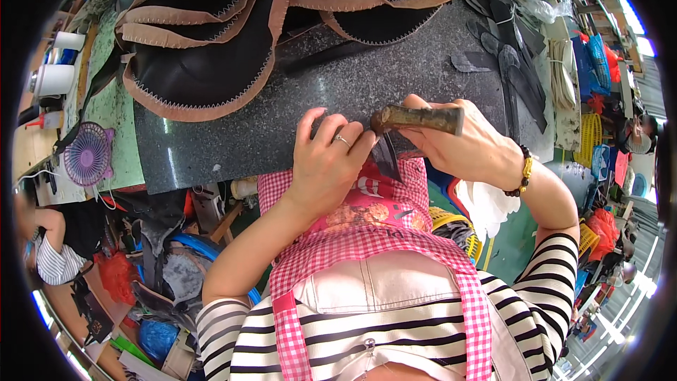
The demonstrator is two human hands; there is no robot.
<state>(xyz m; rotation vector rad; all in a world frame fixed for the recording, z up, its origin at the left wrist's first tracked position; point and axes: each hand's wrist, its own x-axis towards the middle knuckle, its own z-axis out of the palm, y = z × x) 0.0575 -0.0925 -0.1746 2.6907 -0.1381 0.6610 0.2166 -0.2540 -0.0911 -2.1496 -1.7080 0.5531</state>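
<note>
My left hand [328, 159] is near the front edge of the dark stone-topped table, fingers bent, with a ring on one finger. Its fingertips pinch a narrow black strip [386, 160], which hangs down in front of the pink checked apron [338, 240]. In my right hand [465, 141] is a stubby tool [423, 119] with a worn tan-brown body, a flat grey end on the right and a dark brown end on the left. That dark end is close to the left fingertips and the strip's top. What kind of tool it is, I cannot tell.
Black curved pieces with tan zigzag-stitched edging [204, 56] are piled at the table's far left. More dark strips [522, 85] lie at the far right. A purple fan [88, 155] stands on the left, and a yellow basket [458, 229] is below the table edge.
</note>
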